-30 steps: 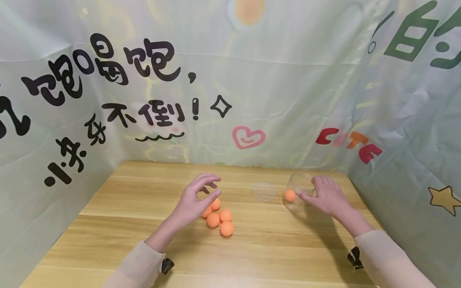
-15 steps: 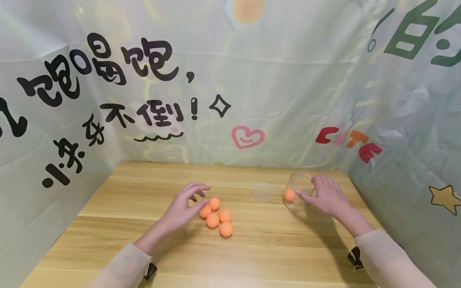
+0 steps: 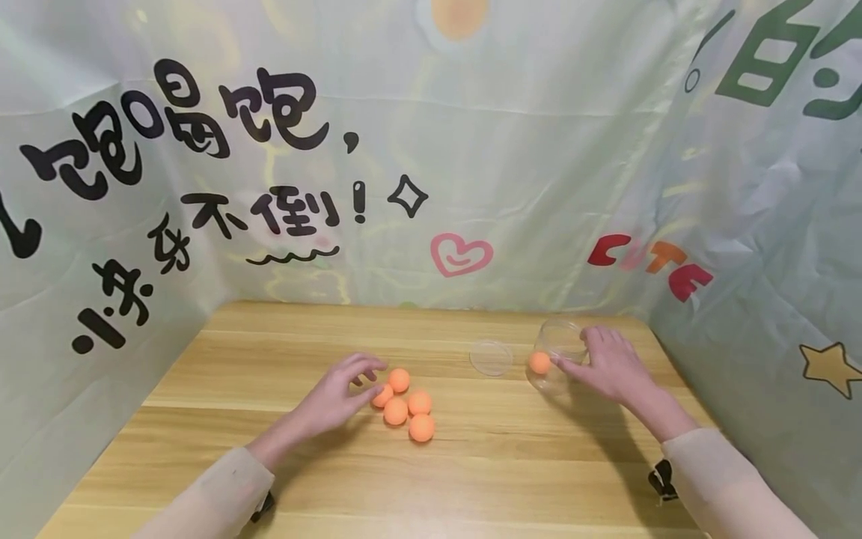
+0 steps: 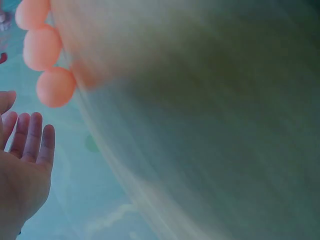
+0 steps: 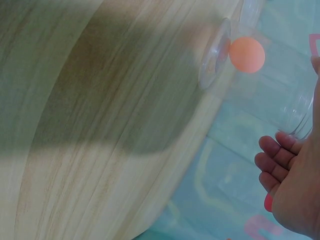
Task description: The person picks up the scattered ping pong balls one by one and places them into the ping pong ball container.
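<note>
Several orange ping-pong balls (image 3: 396, 411) lie in a loose cluster on the wooden table, left of its middle. Just left of them, my left hand (image 3: 340, 393) has relaxed, slightly bent fingers and holds nothing; its thumb tip overlaps the leftmost ball (image 3: 383, 396) in the head view. At the right, my right hand (image 3: 611, 367) grips a clear jar (image 5: 260, 95) near its rim, thumb on the near side and fingers round the far side. The jar stands upright with one orange ball (image 5: 247, 54) at its bottom.
A round clear lid (image 3: 490, 358) lies flat on the table (image 3: 323, 479) just left of the jar. Printed fabric (image 3: 377, 247) hangs behind the table and along both sides.
My left hand has moved left and lower, from above the balls to beside them, uncovering the leftmost ball more. My right hand keeps its hold on the jar in the same place.
</note>
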The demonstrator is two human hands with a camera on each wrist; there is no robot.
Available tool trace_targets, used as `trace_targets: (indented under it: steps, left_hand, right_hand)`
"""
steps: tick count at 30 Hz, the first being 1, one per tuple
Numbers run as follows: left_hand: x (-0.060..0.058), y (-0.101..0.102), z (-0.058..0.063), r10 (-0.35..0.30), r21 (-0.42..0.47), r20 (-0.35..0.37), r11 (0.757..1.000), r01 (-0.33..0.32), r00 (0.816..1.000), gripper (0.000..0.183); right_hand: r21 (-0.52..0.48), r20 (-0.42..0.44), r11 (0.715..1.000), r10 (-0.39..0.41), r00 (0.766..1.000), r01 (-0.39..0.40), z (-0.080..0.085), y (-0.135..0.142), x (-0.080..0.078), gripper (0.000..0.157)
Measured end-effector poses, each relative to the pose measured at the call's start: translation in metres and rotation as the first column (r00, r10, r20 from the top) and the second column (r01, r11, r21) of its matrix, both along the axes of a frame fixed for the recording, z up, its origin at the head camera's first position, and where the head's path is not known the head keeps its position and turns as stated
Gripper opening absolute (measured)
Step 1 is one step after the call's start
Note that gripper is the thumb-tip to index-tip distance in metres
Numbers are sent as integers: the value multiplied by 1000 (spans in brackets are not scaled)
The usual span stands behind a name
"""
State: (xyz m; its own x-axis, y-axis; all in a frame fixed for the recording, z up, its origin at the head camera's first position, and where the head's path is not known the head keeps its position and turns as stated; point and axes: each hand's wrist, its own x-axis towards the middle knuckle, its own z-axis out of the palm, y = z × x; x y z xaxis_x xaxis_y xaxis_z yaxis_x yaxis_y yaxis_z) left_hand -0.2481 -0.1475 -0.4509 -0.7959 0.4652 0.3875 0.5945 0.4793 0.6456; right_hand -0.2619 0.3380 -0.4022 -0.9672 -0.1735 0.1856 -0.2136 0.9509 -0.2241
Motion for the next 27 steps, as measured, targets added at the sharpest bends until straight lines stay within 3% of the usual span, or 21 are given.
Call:
trace_targets:
  steps: [7,14,27]
  left_hand:
    - [-5,-2,-9,-31,-79,3,996,31,1000,34]
    - [-6,0,-10,-55,-102,1,993,55,998,28]
    - [-6,-2,-13,-45,-195,-12,980,42,999,26]
  right_hand:
    - [1,-1,1000,0,1000,0,0,0,0,89]
    - [-3,-5,1000,-2,1000,2,0,1,0,88]
    - [-6,4,1000,-6,1000,6,0,0,0,88]
